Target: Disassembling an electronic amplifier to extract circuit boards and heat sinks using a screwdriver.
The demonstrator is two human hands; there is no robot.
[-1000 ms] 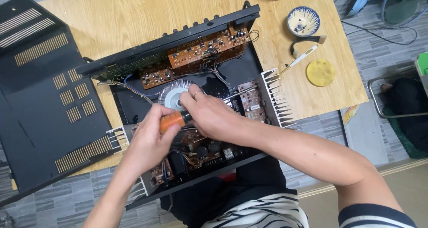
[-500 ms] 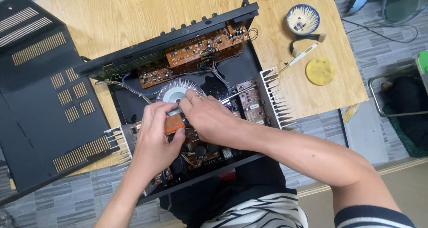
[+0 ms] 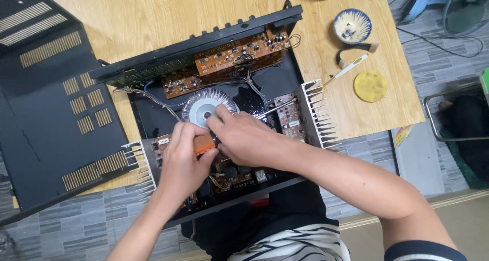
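The left hand (image 3: 183, 161) is clenched around an orange screwdriver handle (image 3: 204, 145) just left of the frame's centre; the right hand (image 3: 244, 136) pinches the shaft end beside it, over the open amplifier (image 3: 270, 87). Keeping the tip seated and the tool steady while turning looks wise among such crowded parts. The handle's long axis seems to run left to right, its tip hidden under the right hand. A ring transformer (image 3: 206, 105) sits just above; a black cover (image 3: 46, 103) lies far left.
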